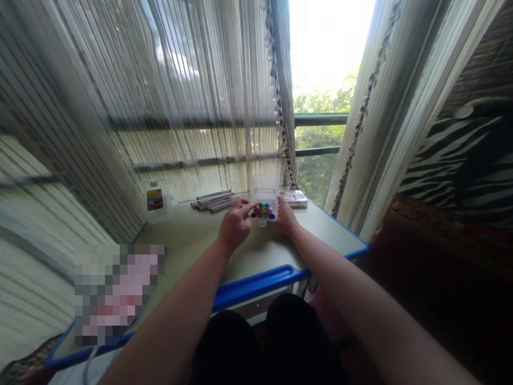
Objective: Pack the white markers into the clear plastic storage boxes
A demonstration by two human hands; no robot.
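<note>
My right hand [286, 216] is wrapped around the right side of a small clear plastic case [263, 222], held tilted toward me above the table. Packed inside are several round pieces [264, 209] in red, green, blue, pink and purple; whether they are marker ends or separate items I cannot tell. The case's clear lid [264, 184] stands raised at the back. My left hand [236, 227] is at the case's left edge, its index finger stretched toward the coloured pieces and the other fingers partly bent. Nothing shows in my left hand.
Several markers [214, 200] lie in a pile at the table's back. An empty-looking clear case with a label [155, 200] stands back left. A white-and-clear pack [296, 199] lies behind my right hand. A blurred pink item [128, 283] is at left. The table [192, 240] has blue edging.
</note>
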